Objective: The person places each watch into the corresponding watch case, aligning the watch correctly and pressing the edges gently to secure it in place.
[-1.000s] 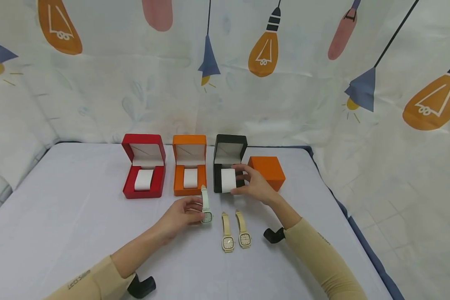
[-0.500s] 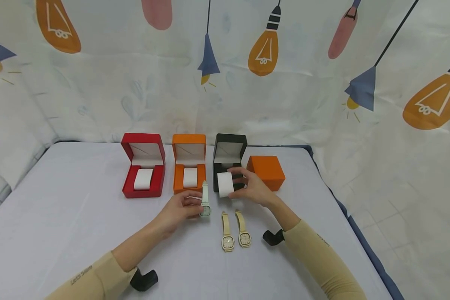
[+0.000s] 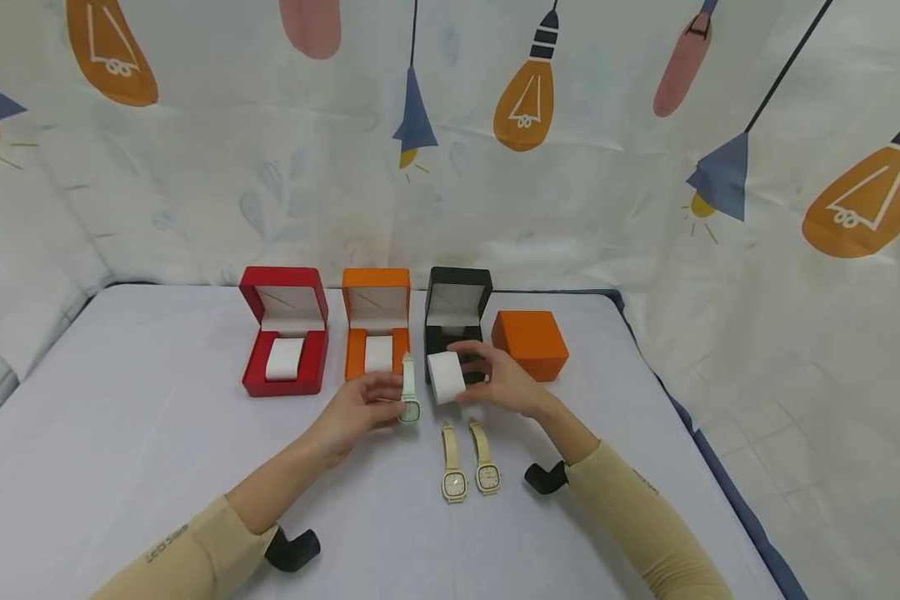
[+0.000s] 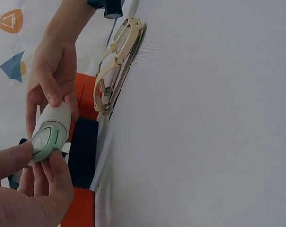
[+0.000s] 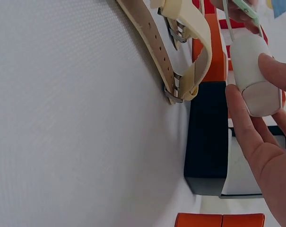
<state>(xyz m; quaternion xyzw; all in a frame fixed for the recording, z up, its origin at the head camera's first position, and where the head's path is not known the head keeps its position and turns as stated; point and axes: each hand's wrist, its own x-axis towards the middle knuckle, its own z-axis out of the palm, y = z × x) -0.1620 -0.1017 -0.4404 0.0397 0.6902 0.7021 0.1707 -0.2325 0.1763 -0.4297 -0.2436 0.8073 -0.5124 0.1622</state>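
Note:
My left hand (image 3: 388, 407) pinches a pale green watch (image 3: 409, 400) by its case, the strap pointing up; the left wrist view shows the watch face (image 4: 49, 140) between thumb and fingers. Just to its right, my right hand (image 3: 468, 375) holds a white cushion (image 3: 446, 377) in front of the open black box (image 3: 457, 321), which has no cushion in it. Watch and cushion (image 5: 254, 75) are almost touching. Two cream watches (image 3: 468, 462) lie flat side by side on the table below the hands.
An open red box (image 3: 285, 333) and an open orange box (image 3: 377, 329), each with a white cushion, stand left of the black box. A closed orange box (image 3: 530, 343) sits to its right. The white-covered table (image 3: 120, 433) ends at a patterned curtain.
My right hand has lifted the white cushion out of the black box and brought it left and nearer. My left hand has raised the green watch toward it.

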